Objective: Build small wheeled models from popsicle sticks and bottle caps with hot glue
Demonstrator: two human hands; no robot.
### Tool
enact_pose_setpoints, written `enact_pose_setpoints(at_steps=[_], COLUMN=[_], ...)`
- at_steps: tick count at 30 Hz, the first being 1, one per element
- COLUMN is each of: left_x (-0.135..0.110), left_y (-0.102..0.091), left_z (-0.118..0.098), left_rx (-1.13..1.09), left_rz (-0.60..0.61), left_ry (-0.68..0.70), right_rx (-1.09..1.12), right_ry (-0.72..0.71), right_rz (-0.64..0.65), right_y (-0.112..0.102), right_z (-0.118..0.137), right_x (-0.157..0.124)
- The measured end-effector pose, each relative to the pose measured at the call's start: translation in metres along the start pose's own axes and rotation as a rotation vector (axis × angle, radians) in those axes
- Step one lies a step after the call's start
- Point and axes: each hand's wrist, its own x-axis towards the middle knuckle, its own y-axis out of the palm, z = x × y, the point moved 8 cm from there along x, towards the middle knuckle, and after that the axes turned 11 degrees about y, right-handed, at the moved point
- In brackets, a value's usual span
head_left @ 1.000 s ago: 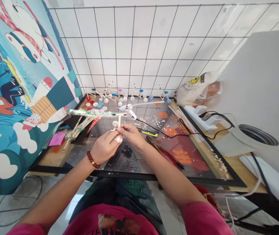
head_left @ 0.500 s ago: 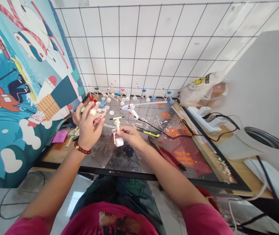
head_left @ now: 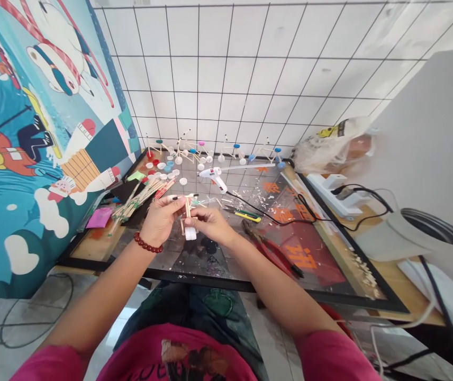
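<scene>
Between my two hands is a small model of wooden sticks and white bottle caps (head_left: pixel 190 233), held above the near part of the table. My right hand (head_left: pixel 210 225) pinches its sticks from the right. My left hand (head_left: pixel 162 219), with a beaded bracelet, closes its fingertips on the top of the model, by a crosswise stick with dark ends. Behind my hands lies a white glue gun (head_left: pixel 214 179). A bundle of wooden sticks (head_left: pixel 143 196) rests just beyond my left hand, with loose bottle caps (head_left: pixel 168 168) farther back.
Several finished stick-and-cap models (head_left: pixel 234 151) line the back edge. Right of my hands lie a yellow utility knife (head_left: pixel 247 216) and red-handled pliers (head_left: pixel 274 251). The glue gun's black cord runs to a white power strip (head_left: pixel 332 193). A pink paper pad (head_left: pixel 99 217) lies at left.
My left hand has come down and right from above the sticks to the top of the model and closed on it. My right hand still holds the model, now turned slightly.
</scene>
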Motion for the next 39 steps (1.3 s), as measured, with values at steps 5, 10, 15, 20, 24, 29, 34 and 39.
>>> enact_pose_setpoints(at_steps=[5,10,15,20,24,29,34,39], left_x=[0.004,0.006,-0.005,-0.010,-0.009,-0.010,0.007,0.021], left_y=[-0.009,-0.011,-0.007,-0.013,-0.013,-0.013,-0.026,-0.038], left_z=[-0.001,-0.009,-0.002,-0.001,-0.001,0.004,-0.002,-0.026], left_rx=[-0.045,-0.039,0.152,0.221,0.233,0.234,0.163,0.306], left_rz=[-0.113,-0.124,0.018,0.033,0.038,0.023,0.069,0.033], left_ry=[-0.033,0.045,-0.001,0.047,0.061,0.021,-0.018,0.148], right_rx=[-0.115,-0.212,-0.272,-0.284,-0.270,-0.253,-0.163,-0.254], right_ry=[-0.074,-0.147,-0.243,-0.266,-0.267,-0.264,-0.234,-0.390], right_rz=[-0.045,-0.067,-0.150,-0.156,-0.165,-0.153,-0.286,-0.619], right_y=[-0.001,-0.002,-0.008,-0.008,-0.009,-0.008,-0.027,-0.056], right_z=[0.006,0.006,0.013,0.014,0.010,0.009,0.012,0.034], right_x=[-0.002,-0.002,-0.004,-0.003,-0.002,-0.001,-0.002,-0.020])
